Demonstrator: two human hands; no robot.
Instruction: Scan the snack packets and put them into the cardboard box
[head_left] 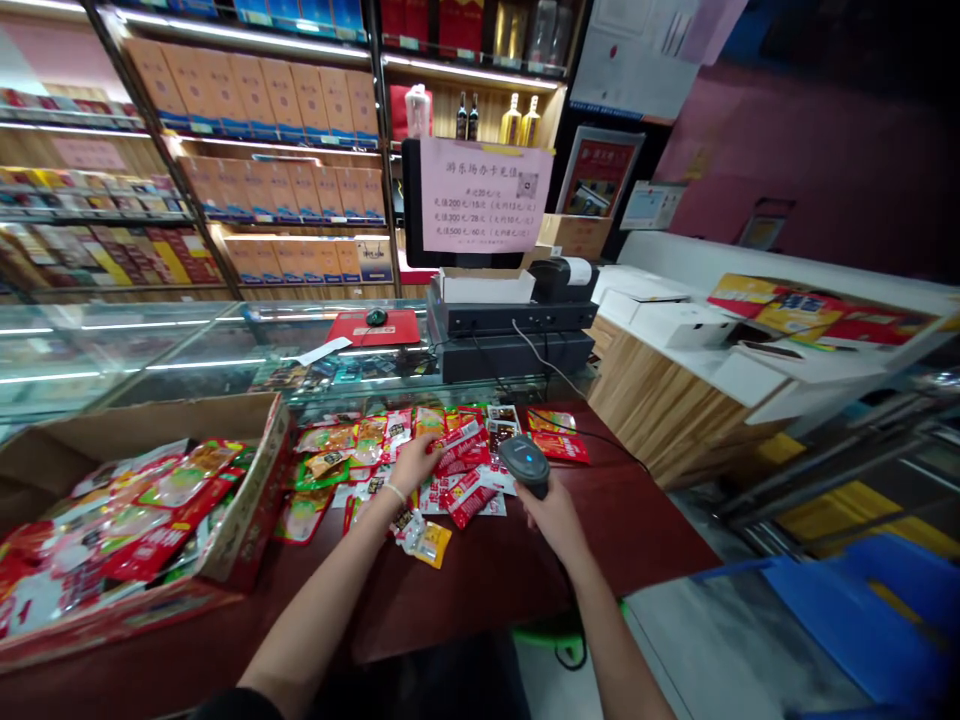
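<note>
My right hand (553, 515) grips a dark barcode scanner (526, 463) with a blue light on its head, held just above the dark red counter (487, 570). My left hand (412, 462) rests on a spread of several small red, green and orange snack packets (450, 455), its fingers pressing on a red packet (459, 452) near the middle of the pile. The scanner head points toward the packets just right of my left hand. A black cable runs from the scanner area back to the register.
A cardboard box (247, 490) full of snack packets sits at the left. Behind the pile stand a cash register (510, 330) with a pink paper sign (484, 195), a receipt printer and a glass display case (150, 350). A blue bin (862, 620) lies lower right.
</note>
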